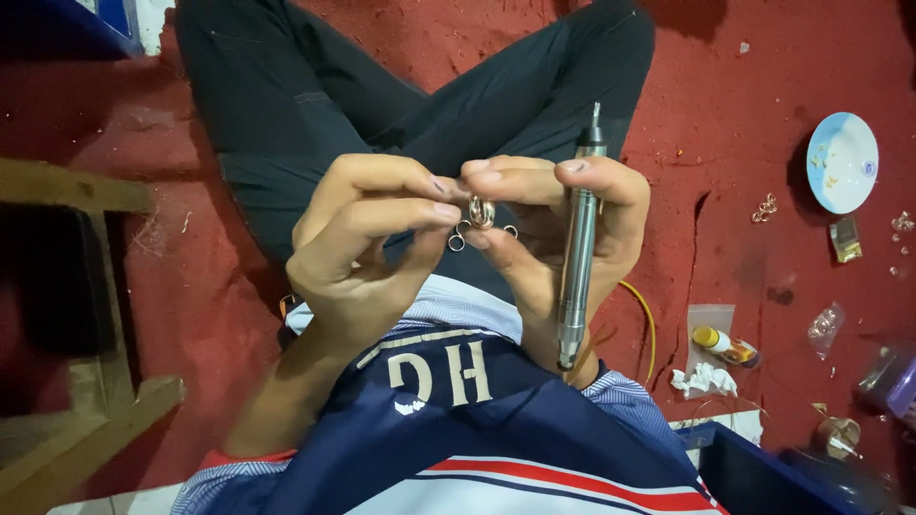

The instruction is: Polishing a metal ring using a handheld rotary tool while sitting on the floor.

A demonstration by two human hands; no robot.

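Single head-worn camera, aimed steeply down. Close on both raised hands, above crossed legs (401, 95) and red floor (744, 124). No second view.

A pale blue dish (842, 162) is sitting on the red floor (744, 114) — a small yellow-capped bottle (725, 345) and crumpled white tissue (704, 381) lying nearby.

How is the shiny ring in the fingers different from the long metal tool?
The ring is tiny and round; the metal tool is long, thin and straight. The ring is pinched between fingertips of both hands; the tool stands upright, tucked in the right hand only, away from the left hand. Both are shiny metal.
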